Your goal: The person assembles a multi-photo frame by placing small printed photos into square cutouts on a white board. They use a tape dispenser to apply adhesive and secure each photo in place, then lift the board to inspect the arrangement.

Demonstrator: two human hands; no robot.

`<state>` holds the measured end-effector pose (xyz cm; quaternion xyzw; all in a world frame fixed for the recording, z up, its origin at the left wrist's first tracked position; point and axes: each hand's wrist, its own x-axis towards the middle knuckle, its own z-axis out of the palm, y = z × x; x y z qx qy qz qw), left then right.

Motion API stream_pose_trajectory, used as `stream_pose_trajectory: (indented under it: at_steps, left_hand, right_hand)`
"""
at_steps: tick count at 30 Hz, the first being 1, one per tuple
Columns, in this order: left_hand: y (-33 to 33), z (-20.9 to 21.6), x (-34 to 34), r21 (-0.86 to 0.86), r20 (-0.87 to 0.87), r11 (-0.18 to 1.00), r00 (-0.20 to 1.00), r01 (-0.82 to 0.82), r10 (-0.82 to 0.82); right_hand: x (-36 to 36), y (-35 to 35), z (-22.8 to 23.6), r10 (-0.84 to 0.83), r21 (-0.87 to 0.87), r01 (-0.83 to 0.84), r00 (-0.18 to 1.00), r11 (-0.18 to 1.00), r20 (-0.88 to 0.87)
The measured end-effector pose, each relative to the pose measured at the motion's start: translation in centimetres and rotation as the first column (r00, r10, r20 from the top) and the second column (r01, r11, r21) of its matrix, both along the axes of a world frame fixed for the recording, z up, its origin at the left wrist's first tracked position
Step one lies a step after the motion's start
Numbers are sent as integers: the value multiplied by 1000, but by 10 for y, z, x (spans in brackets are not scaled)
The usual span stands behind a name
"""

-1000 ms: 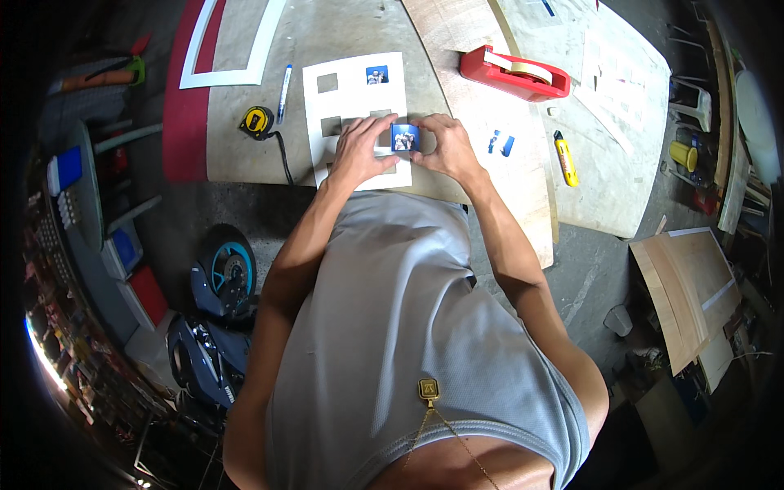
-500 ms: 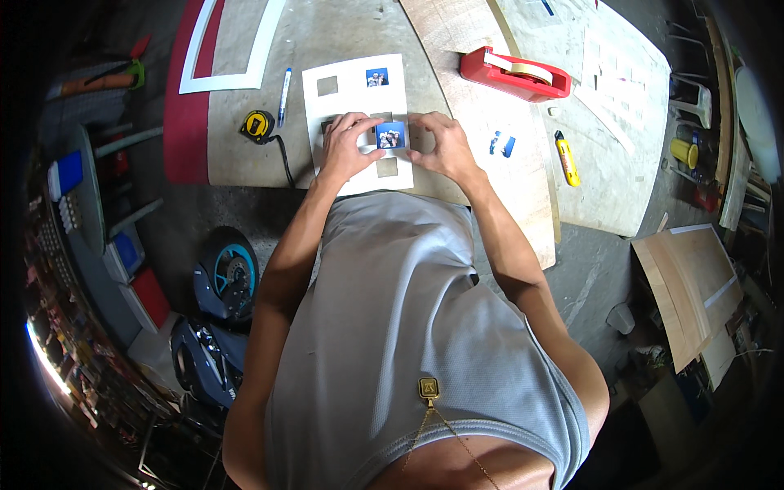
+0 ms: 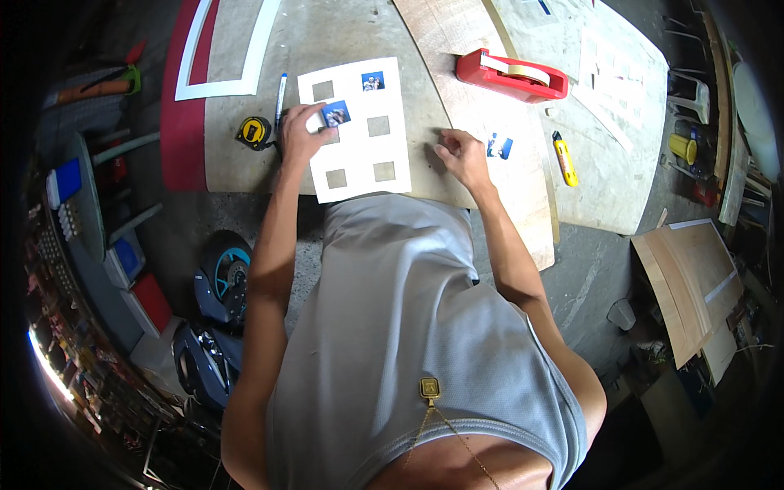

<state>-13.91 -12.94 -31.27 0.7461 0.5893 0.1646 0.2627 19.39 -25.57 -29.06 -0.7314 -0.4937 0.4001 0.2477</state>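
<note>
A white card [image 3: 357, 155] with several square cut-out windows lies at the table's near edge. One small blue photo [image 3: 373, 81] fills its upper right window, and grey tabletop shows through others. My left hand [image 3: 302, 131] grips another small blue photo [image 3: 336, 113] between thumb and fingers, above the card's left side. That photo is tilted and overlaps the middle left window. Off to the card's right, my right hand [image 3: 465, 159] has loosely curled fingers, thumb and forefinger apart, holding nothing visible. Close beyond it, blue-and-white photo pieces [image 3: 500, 146] lie on a wooden board.
Left of the card are a blue-capped marker [image 3: 281, 98], a yellow tape measure [image 3: 254, 131] and a white frame [image 3: 216, 89]. A red tape dispenser [image 3: 513, 75] stands on the wooden board [image 3: 506, 192]. A yellow utility knife [image 3: 565, 159] lies farther right.
Both hands were together at the card's right side with the photo. My left hand has carried it left, uncovering the middle right window. My right hand has drawn away to the right.
</note>
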Motion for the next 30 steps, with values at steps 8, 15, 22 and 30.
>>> stream_pose_trajectory:
  at_steps: [8,15,22,30]
  left_hand:
    - [30,1,-9,-333,-22,899,955,-284,294]
    - [30,-3,-11,-477,235,862,920,-172,314]
    - [26,-1,-5,-420,554,899,750,-125,363]
    - [57,-14,-14,-137,104,973,974,-187,202]
  right_hand:
    - [-65,61,-35,-155,-14,155,977,988,-143]
    - [-77,73,-45,-402,-160,369,855,916,-327]
    - [-66,70,-50,-596,-228,621,485,750,-640]
    - [-39,48,-51,-561,-111,694,466,711,-684]
